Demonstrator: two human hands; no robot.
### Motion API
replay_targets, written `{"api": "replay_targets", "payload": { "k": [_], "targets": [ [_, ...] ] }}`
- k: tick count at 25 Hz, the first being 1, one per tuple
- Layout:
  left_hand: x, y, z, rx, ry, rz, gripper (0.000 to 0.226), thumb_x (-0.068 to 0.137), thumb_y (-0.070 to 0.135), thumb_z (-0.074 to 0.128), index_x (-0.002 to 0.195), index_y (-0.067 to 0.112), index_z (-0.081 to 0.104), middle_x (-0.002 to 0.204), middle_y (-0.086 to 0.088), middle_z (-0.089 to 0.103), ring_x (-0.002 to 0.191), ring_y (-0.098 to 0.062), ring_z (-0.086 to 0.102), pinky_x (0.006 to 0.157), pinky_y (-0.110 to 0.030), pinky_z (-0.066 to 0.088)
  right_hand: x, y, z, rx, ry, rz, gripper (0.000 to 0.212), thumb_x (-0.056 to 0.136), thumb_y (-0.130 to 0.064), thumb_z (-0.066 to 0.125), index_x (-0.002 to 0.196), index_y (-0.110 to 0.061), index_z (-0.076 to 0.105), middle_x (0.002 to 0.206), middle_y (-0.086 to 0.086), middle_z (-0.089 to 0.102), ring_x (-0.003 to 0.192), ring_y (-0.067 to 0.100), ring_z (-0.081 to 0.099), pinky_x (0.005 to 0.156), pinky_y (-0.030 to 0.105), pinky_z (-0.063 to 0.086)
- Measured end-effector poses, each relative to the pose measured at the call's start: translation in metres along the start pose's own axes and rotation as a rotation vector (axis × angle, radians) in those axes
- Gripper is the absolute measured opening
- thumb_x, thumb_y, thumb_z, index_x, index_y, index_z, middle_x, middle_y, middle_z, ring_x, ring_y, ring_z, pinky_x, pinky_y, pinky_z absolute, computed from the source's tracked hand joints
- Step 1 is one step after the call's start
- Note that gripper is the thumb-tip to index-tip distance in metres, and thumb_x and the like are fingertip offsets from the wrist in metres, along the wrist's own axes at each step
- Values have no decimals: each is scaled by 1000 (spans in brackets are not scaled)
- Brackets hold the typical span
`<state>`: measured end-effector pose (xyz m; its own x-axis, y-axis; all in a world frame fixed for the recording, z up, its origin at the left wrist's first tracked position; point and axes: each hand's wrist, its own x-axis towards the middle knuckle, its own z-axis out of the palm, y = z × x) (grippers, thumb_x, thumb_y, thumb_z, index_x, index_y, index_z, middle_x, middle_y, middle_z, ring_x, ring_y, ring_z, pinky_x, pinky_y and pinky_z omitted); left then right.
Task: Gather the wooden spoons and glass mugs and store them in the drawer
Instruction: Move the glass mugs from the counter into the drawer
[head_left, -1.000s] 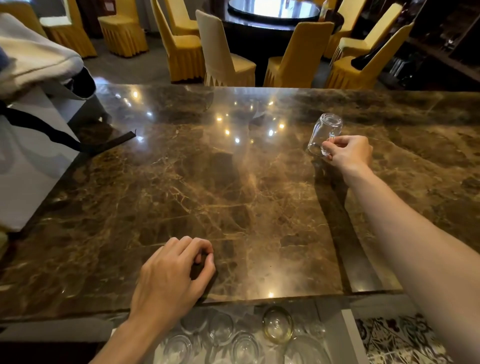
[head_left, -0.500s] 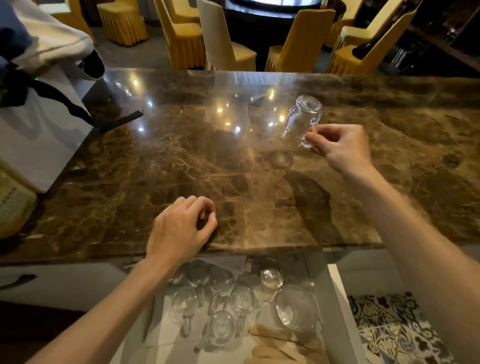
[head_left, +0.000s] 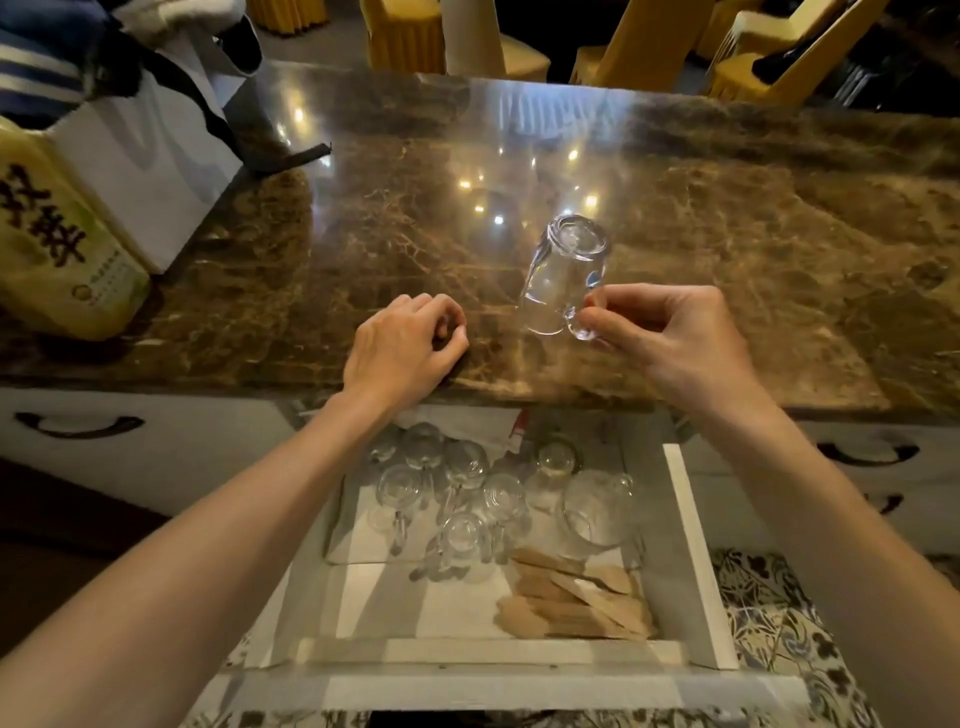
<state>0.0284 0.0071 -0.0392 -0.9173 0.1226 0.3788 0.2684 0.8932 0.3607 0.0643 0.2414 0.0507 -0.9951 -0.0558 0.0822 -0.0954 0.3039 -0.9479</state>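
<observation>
Right hand (head_left: 670, 338) pinches the handle of an upturned mug (head_left: 563, 275) above the counter (head_left: 779, 234), left hand (head_left: 402, 348) rests curled and empty on its edge; the open drawer (head_left: 698, 561) already holds mugs (head_left: 467, 488) and spoons (head_left: 576, 597), leaving this one, apparently the last.

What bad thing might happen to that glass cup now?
The right hand only pinches the glass mug by its small handle, so it might slip and crack on the marble counter. The drawer already holds many mugs, so setting it down could knock them.
</observation>
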Motion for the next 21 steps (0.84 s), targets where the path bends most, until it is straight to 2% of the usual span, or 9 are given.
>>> {"api": "replay_targets", "payload": {
  "k": [4,9,12,14,18,21],
  "targets": [
    [2,6,-3,-21,-12,-3,18,87,40,50,97,27,58,88,6,62,83,-14,53,64,-27,34,-50,-7,16,35,-121,28,10,74,-18,76,83,-15,76,84,1,76,79,12,71,69,18,55],
    [-13,-1,-6,-87,-111,-26,17,88,39,52,98,27,58,88,8,59,86,-12,50,67,-28,34,-111,1,45,62,-327,120,21,64,-32,75,82,-21,76,83,-5,76,79,12,71,73,22,57],
    [-19,-3,-7,-86,-125,-28,15,88,39,51,96,29,58,83,14,52,83,-8,46,66,-27,33,-135,18,71,54,-418,192,13,66,-22,80,78,-19,76,80,-7,76,77,7,71,73,18,55],
    [-21,-2,-7,-84,-116,-37,14,88,39,50,95,29,58,82,14,53,82,-8,47,66,-28,34,-147,31,89,22,-500,214,16,69,-13,80,80,-23,76,78,-9,75,75,3,71,71,14,54],
    [-22,0,-8,-94,-94,-59,14,87,38,51,93,29,59,80,14,55,81,-8,49,65,-27,36,-158,58,127,-111,-574,207,17,73,-16,79,89,-21,76,76,-13,74,73,-5,67,70,13,54],
    [-25,2,-8,-99,-93,-61,14,87,39,51,94,29,59,81,14,56,81,-8,49,65,-27,37,-160,74,154,-164,-561,244,12,73,-16,77,83,-21,76,73,-10,73,69,-5,66,66,12,53]
  ]
}}
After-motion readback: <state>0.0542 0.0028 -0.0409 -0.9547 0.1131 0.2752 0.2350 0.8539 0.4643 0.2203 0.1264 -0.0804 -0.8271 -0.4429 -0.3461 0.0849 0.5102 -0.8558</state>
